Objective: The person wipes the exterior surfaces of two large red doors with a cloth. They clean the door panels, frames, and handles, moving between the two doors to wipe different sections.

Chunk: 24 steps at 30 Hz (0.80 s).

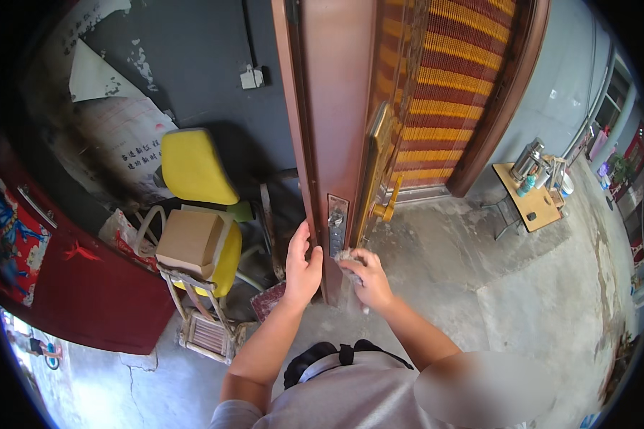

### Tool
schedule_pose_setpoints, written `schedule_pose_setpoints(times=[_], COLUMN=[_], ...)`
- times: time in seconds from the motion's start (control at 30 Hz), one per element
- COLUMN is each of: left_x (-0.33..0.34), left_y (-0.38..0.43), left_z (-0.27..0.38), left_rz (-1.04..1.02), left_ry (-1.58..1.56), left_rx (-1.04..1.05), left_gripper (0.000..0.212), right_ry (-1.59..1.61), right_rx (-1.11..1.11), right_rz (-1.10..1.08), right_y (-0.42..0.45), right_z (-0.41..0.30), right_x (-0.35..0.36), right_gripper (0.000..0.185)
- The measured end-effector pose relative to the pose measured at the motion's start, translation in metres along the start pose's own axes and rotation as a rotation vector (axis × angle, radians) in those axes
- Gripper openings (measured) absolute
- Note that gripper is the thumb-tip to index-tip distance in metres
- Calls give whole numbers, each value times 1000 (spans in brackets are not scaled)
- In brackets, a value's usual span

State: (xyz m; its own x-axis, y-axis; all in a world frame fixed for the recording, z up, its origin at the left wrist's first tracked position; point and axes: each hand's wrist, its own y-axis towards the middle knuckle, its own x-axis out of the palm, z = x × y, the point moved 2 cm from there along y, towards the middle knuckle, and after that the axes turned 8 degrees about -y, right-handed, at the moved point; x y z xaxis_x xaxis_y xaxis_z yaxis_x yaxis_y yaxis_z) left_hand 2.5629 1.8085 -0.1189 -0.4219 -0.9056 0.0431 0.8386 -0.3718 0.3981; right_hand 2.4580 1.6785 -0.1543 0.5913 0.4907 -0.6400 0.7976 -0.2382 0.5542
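Note:
A brown door (335, 80) stands edge-on in front of me, with a metal lock plate (337, 225) set into its edge. My right hand (373, 279) pinches a crumpled greyish cloth (348, 258) against the edge, just at the bottom of the plate. Against the left side of the door edge rests my left hand (303, 273), thumb apart from the fingers and nothing in its grasp. A gold-coloured lever handle (389, 201) on a long backplate (378, 139) projects from the door's right face, above my right hand.
On the left, a yellow chair (196, 166) bears a cardboard box (188, 238), with a small wooden folding stool (209, 335) before it. A dark red door (96, 284) is farther left. A striped bead curtain (453, 91) hangs right; beyond, a small table (542, 212) holds a steel flask (527, 158).

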Motion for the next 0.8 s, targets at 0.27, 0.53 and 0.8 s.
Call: schedule_pose_setpoints(times=[0.27,0.53,0.8], left_x=[-7,-2,-42], left_y=[28,-9,-53], left_z=[30,4,8], left_rz=[85,40,60], left_ry=[9,-58,198], left_rx=[82,158,99], left_gripper=[43,41,38], right_ry=[409,-24,-399], right_rx=[109,-415,-96], right_rz=[82,401,91], right_y=[19,127,131], right_z=[-45,-146,-146], right_x=[-57,-143,-104], right_gripper=[45,45,41])
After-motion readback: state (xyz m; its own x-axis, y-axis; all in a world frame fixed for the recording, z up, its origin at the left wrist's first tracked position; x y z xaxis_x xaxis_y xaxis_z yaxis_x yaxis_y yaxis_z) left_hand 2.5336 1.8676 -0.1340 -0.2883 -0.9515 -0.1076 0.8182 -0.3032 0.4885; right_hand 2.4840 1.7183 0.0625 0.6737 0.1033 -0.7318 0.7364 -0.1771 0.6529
